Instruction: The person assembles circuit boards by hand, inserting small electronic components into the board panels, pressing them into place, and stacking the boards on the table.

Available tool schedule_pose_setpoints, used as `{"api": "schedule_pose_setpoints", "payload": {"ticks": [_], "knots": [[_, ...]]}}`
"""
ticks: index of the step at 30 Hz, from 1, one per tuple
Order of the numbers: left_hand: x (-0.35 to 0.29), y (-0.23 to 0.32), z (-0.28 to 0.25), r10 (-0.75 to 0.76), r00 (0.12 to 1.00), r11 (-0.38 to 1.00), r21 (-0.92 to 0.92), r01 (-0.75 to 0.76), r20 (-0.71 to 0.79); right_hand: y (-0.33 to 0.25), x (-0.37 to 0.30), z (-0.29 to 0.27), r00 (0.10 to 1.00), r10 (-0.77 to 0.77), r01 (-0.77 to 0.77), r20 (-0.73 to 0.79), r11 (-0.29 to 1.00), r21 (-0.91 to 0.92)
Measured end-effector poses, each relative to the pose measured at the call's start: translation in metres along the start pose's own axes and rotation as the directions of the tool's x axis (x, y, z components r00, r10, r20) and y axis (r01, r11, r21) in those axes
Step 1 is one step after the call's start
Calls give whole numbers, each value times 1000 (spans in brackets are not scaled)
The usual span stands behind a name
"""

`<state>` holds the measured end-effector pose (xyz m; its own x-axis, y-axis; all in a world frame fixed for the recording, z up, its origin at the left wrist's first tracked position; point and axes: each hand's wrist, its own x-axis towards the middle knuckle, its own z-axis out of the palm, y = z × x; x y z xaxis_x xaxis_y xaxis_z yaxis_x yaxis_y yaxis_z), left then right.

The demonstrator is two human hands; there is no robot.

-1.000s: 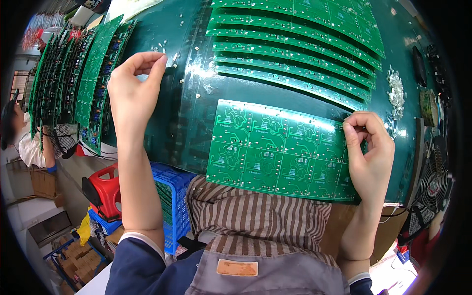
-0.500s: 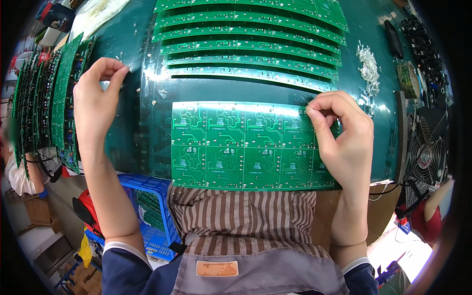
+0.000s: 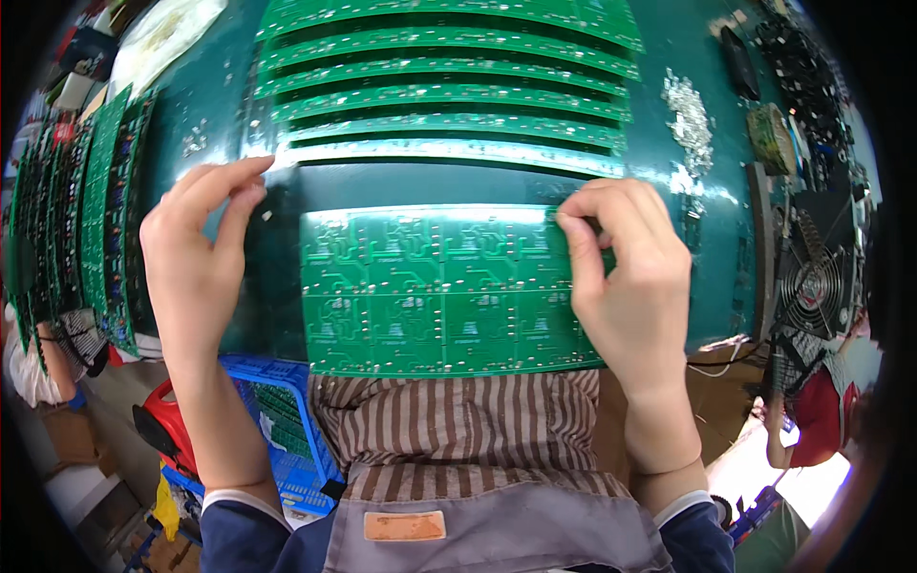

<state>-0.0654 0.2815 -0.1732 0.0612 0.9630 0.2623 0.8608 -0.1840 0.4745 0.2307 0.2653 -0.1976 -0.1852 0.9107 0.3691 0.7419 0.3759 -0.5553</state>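
A green circuit board (image 3: 406, 315), divided into a grid of repeated panels, lies flat at the near edge of the table. My right hand (image 3: 635, 258) pinches thumb and forefinger together over its upper right part; whatever is between those fingertips is too small to make out. To the left of the board, my left hand (image 3: 196, 248) hovers above the table. Its thumb and forefinger come together in a pinch, slightly blurred, and I cannot make out what they hold. A tiny pale part (image 3: 266, 216) lies close to those fingertips.
Several similar boards (image 3: 449, 96) overlap in a row beyond. More boards (image 3: 95, 205) stand upright at left. A pile of small clear parts (image 3: 690, 122) lies at right, near a fan (image 3: 810, 286). A blue crate (image 3: 320, 420) sits below the table edge; other people show at both sides.
The view has shifted, so boards and table appear further left. My left fingertips have moved nearer the board row and its tiny parts. My right hand stays at the board's upper right.
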Motion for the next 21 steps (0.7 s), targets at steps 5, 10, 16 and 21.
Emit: {"api": "schedule_pose_setpoints", "payload": {"ticks": [5, 10, 16, 21], "knots": [[-13, 2, 21, -45, 997, 997, -72, 40, -67, 14, -4, 0, 999, 1, 2, -36, 997, 82], [-20, 0, 27, 44, 994, 999, 13, -43, -96, 34, -4, -20, 989, 102, -81, -106, 979, 188], [-27, 6, 28, 169, 968, 975, 176, -136, -188, 87, 7, -62, 858, 442, -500, -263, 836, -227], [-28, 12, 15, 68, 987, 997, 44, -63, -146, 88, 5, -61, 884, 423, -462, -201, 858, -226]]}}
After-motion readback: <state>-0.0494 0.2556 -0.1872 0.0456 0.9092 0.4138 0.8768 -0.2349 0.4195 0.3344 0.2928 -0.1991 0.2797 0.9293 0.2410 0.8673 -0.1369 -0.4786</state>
